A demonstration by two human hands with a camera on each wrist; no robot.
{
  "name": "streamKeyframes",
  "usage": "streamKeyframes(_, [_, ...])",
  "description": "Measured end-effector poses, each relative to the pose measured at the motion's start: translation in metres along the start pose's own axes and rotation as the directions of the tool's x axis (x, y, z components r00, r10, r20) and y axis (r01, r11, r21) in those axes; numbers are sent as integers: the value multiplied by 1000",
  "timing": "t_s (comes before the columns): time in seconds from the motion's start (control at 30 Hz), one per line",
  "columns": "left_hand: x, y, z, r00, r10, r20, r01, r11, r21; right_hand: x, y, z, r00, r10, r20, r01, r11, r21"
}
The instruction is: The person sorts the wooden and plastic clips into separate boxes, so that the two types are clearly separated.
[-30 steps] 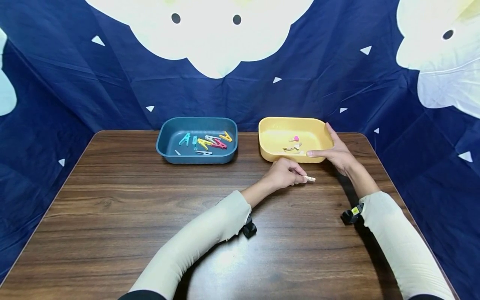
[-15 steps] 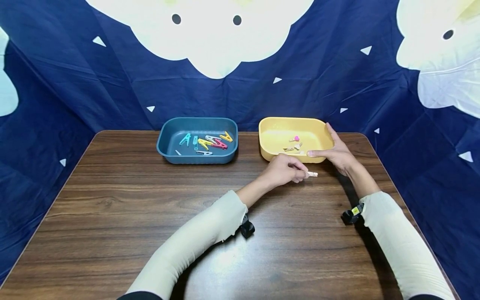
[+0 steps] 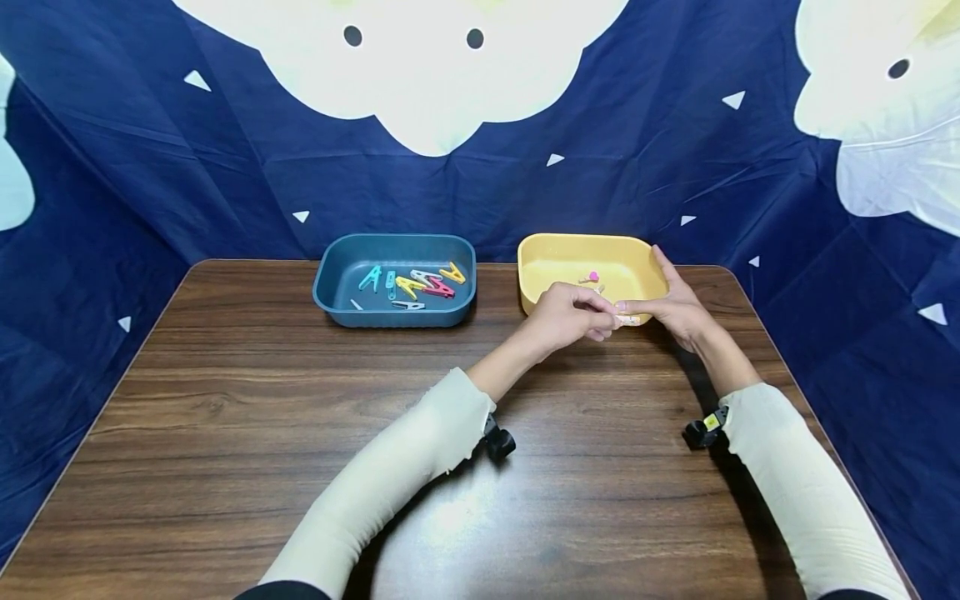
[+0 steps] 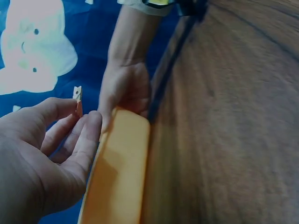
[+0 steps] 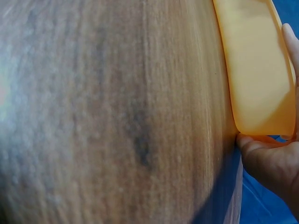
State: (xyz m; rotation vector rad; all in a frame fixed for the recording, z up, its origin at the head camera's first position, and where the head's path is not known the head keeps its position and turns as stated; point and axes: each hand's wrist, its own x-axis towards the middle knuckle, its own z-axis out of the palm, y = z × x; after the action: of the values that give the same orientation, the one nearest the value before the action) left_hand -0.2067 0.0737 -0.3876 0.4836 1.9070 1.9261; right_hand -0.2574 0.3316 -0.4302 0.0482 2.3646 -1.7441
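My left hand (image 3: 570,319) pinches a small wooden clothespin (image 4: 78,94) between thumb and fingertips. In the head view the clothespin overlaps the front wall of the yellow bin (image 3: 551,254), close to the tip of my right thumb. My right hand (image 3: 681,310) holds the bin's right end, with the thumb over the front rim and the fingers spread along the side. Inside the bin lies a peg with a pink head (image 3: 593,277); other small pegs there are mostly hidden behind my left hand. In the right wrist view, the hand wraps the bin's end.
A dark blue bin (image 3: 320,287) stands left of the yellow one, holding several plastic clothespins (image 3: 409,287) in turquoise, yellow, white and red. Both bins sit near the back edge of the wooden table (image 3: 225,433). Behind hangs a blue cloth (image 3: 225,167) with white clouds.
My left hand has risen from in front of the yellow bin to its front rim, carrying the clothespin. The right hand and both bins have stayed in place.
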Motion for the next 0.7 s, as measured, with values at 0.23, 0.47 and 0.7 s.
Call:
streamKeyframes(0.23, [12,12,-8,998,16,-66,-21,997,-76,0,0,-1,1000,18,-7,-18,1000,-25])
streamKeyframes(0.47, [24,16,-18,989,-3,-145,-14,993,-117,2,0,-2,999,41,-7,-42,998,-45])
streamKeyframes(0.7, [33,13,-25,980,-29,-197,-6,984,-176,3,1,-2,1000,23,-5,-24,999,-45])
